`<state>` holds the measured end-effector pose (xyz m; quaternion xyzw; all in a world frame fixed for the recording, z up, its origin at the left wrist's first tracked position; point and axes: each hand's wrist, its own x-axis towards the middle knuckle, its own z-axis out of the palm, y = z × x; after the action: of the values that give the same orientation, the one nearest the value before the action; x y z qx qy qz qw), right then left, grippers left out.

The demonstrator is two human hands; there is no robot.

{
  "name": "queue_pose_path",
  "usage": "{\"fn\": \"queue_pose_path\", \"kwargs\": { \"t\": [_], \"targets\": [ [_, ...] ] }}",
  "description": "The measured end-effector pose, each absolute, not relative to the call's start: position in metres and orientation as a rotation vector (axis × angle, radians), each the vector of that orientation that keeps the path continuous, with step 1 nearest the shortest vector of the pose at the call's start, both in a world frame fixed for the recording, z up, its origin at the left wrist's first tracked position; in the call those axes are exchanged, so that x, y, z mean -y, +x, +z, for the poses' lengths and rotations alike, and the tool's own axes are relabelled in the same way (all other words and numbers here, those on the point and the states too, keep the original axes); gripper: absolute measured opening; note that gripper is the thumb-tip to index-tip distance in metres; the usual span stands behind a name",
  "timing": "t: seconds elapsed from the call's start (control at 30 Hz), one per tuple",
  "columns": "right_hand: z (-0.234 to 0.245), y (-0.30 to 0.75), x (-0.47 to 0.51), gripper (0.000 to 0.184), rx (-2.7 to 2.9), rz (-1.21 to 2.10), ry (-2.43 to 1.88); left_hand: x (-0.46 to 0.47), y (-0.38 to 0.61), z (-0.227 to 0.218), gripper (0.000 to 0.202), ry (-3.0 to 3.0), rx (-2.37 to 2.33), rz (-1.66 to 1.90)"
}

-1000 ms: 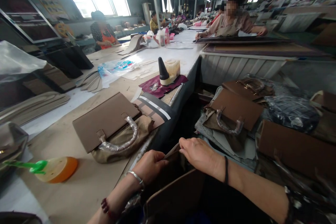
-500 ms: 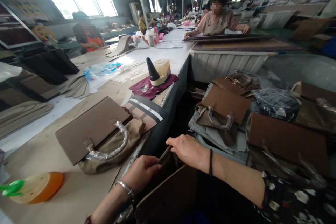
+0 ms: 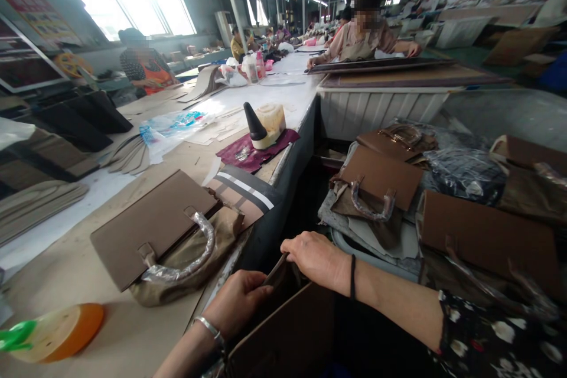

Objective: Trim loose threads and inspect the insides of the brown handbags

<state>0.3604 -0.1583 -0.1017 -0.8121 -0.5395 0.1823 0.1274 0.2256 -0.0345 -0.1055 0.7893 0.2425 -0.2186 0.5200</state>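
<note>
A brown handbag (image 3: 287,325) is held low in front of me, beside the table edge, its mouth partly open. My left hand (image 3: 239,298) pinches the bag's rim on the left, thumb on top; a silver bangle is on that wrist. My right hand (image 3: 312,254) grips the far end of the same rim, fingers curled over it. The bag's inside is dark and its lower part is lost in shadow. On the table to the left lies another brown handbag (image 3: 150,227), its handle (image 3: 206,248) wrapped in clear plastic.
An orange bottle with a green top (image 3: 66,331) lies front left. A glue container with a black cone (image 3: 268,130) stands on maroon material (image 3: 230,155). At right, more brown handbags (image 3: 487,236) rest in a bin. A co-worker (image 3: 365,35) handles dark panels (image 3: 381,65) beyond.
Both hands keep hold of the bag's rim, almost unmoved. My view has shifted slightly, so the table things sit a little lower and further left.
</note>
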Motion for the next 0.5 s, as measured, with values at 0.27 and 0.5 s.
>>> {"fn": "queue_pose_path", "kwargs": {
  "t": [0.27,0.5],
  "targets": [
    [-0.1012,0.3599,0.1569,0.02,1.605,0.514,-2.381,0.0391,0.2267,-0.1025,0.036,1.782,-0.59,-0.529],
    [-0.1052,0.3627,0.1621,0.015,1.713,0.484,-2.323,0.0363,0.2282,-0.0961,0.032,1.892,-0.546,-0.609]
  ]
}}
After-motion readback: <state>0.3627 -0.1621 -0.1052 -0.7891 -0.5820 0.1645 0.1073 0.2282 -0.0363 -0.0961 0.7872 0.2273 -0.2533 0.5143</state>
